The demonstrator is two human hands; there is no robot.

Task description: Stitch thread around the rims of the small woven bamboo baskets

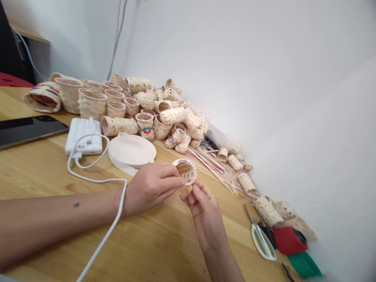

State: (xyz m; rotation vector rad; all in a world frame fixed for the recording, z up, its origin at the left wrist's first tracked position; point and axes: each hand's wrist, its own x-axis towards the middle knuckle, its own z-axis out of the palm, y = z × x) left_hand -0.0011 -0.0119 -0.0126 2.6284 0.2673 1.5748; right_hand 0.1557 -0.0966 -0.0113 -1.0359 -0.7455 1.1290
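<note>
A small woven basket (190, 169) with a white-and-red wrapped rim is held above the wooden table, its opening turned toward me. My left hand (154, 183) is closed on its left side, fingers lying over the near rim. At the lower edge of the rim, my right hand (202, 207) has its thumb and fingers pinched together. A thin red strand (187, 190) hangs between the rim and the right fingers; its end is hidden there. A flat roll of white strip (132, 150) lies just behind my left hand.
Many small woven baskets (92, 102) are piled along the wall. Thin sticks (208, 160) lie before them. A white power bank (84, 135) has a cable crossing my left forearm, beside a phone (32, 127). White-handled scissors (261, 239) and red and green rolls (289, 239) lie at right.
</note>
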